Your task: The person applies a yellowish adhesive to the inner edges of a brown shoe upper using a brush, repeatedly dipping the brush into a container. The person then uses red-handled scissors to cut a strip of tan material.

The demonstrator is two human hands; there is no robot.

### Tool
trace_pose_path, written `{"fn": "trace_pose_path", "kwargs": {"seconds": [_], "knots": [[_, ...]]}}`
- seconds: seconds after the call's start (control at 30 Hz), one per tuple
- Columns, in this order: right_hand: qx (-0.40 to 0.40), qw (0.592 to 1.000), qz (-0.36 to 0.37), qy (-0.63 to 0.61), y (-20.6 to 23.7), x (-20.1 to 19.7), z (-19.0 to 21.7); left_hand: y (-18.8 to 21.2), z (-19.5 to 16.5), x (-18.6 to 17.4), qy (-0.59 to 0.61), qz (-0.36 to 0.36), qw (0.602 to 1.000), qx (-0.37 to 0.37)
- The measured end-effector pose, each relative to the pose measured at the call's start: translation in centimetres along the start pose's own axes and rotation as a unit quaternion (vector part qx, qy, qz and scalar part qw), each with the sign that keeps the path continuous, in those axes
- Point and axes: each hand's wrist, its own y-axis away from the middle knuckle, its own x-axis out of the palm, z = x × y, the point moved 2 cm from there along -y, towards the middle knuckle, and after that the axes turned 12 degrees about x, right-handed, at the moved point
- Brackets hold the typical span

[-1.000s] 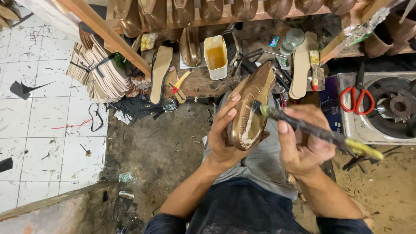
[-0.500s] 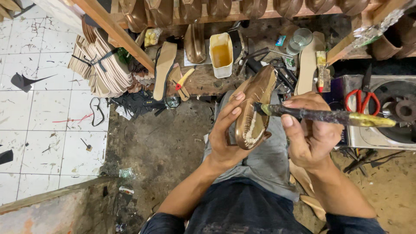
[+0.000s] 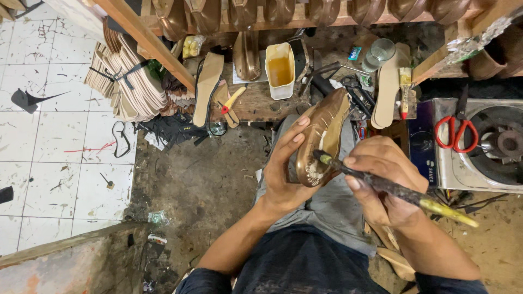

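Even, soft light falls from above; the white floor tiles (image 3: 49,125) at nine o'clock are brightest (the shelf underside stays shadowed). Edges bow slightly; focus sharp.

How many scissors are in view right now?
2: red-handled scissors lie on the stove at right; black-handled scissors lie on the bench beyond the shoe. Clutter may hide others.

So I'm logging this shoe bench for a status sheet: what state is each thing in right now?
Left hand: gripping the shoe.
Right hand: gripping the brush.
Bronze shoe: held sole-side up, pale patch at the near end.
Brush: crusted, tip touching the shoe.
Glue tub: open, holds amber liquid.
Red scissors: closed, lying on the stove.
Stove: no flame visible.
Sole stack: bundled with a strap.
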Motion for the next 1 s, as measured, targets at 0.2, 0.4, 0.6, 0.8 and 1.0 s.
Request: {"fn": "trace_pose_path", "kwargs": {"seconds": [0.2, 0.4, 0.6, 0.8, 1.0], "knots": [[-0.018, 1.0, -0.003, 0.024, -0.5, 0.1, 0.0, 0.2, -0.1, 0.0, 0.021, 0.005, 0.999, -0.024], [-0.034, 0.999, 0.019, 0.032, -0.7, 0.0, 0.1, 0.5, 0.0, 0.0, 0.024, -0.012, 0.999, -0.047], [-0.048, 0.998, 0.024, 0.021, -0.8, 0.2, 0.4, 0.6, -0.1, 0.0, 0.035, -0.016, 0.998, -0.054], [-0.081, 0.996, 0.025, 0.034, -0.9, 0.1, -0.1, 0.9, 0.1, 0.4, 0.071, -0.025, 0.995, -0.063], [-0.08, 0.996, 0.017, 0.025, -0.6, 0.2, -0.5, 1.1, 0.1, 0.3, 0.073, -0.028, 0.993, -0.084]]}}
